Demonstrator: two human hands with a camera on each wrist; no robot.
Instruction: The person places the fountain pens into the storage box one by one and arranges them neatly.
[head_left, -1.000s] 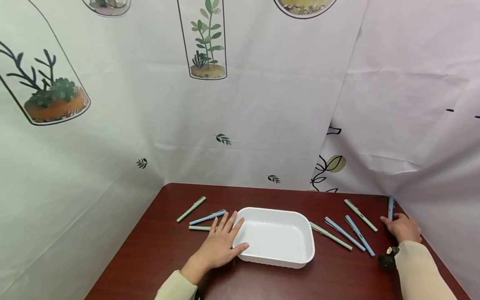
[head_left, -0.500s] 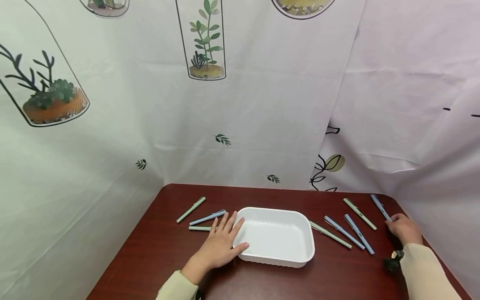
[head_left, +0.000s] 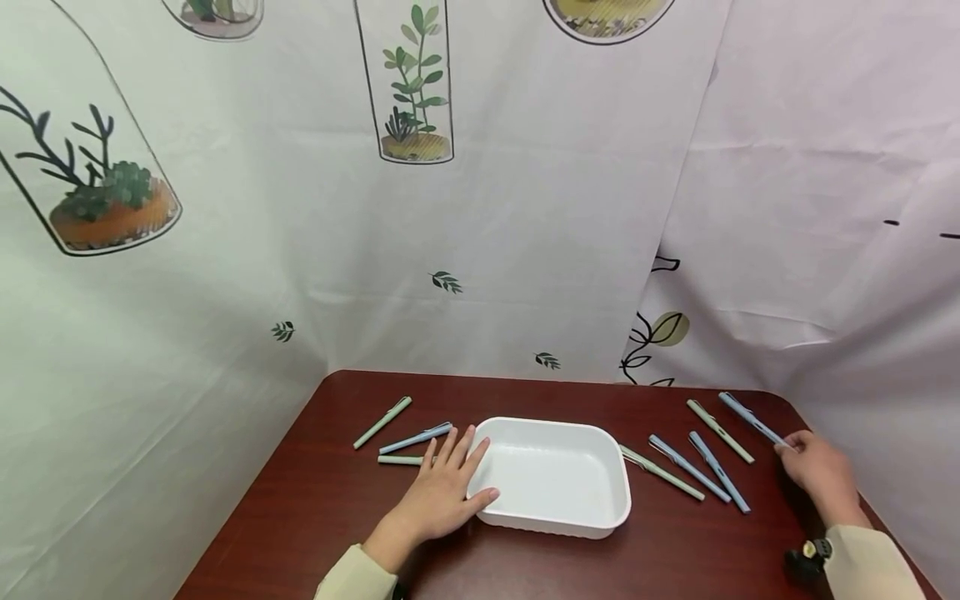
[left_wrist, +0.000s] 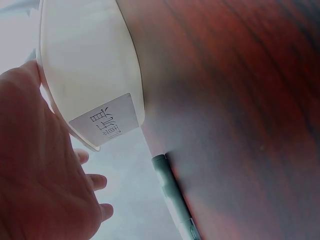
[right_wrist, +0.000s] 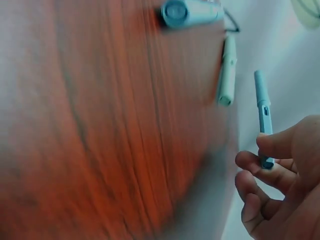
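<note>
At the right end of the table my right hand (head_left: 821, 471) pinches the near end of a blue pen (head_left: 752, 418) between thumb and fingers. In the right wrist view that blue pen (right_wrist: 263, 100) points away from the thumb, its other end free. My left hand (head_left: 442, 492) lies with spread, straight fingers on the left rim of a white rectangular tray (head_left: 551, 527). Seen from the left wrist, the palm (left_wrist: 45, 160) is against the tray's side, which carries a label (left_wrist: 106, 121) with printed characters. Nothing lies inside the tray.
Left of the tray are a green pen (head_left: 382, 422), a blue pen (head_left: 415, 437) and another green pen (head_left: 399, 459), partly behind my fingers. To its right lie more green pens (head_left: 720, 431) and blue pens (head_left: 690, 468). Patterned cloth (head_left: 525, 250) hangs around the dark red table (head_left: 300, 517).
The blue pen in my right hand has swung from pointing straight back to slanting left, and the right hand has shifted slightly right and nearer. My left hand and the tray have stayed put.
</note>
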